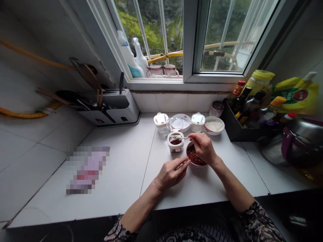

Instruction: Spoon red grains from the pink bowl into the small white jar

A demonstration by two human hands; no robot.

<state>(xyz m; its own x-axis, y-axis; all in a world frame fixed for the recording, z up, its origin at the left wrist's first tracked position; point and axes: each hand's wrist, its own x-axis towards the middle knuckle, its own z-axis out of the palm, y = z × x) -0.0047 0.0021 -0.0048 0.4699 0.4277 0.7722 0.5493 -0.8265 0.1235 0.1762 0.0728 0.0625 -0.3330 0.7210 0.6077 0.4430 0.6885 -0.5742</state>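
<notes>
My right hand (202,145) is closed on a small white spoon (183,137), whose bowl end is in the mouth of a clear jar (176,148) with a white rim. Dark reddish-brown grains, like peppercorns, lie inside that jar. Below my right hand stands a round bowl (187,158) of the same grains, partly hidden by the hand. My left hand (172,173) has its fingers stretched out, with the fingertips at the bowl's near left rim. The jar's clear lid (176,123) appears tipped up behind it.
Behind are two white-topped jars (160,119) (198,121), a white dish (185,121) and a bowl of white powder (214,125). A black box of bottles (238,129) and a metal kettle (274,149) stand right. A utensil holder (118,112) and a blurred-out item (88,171) are left.
</notes>
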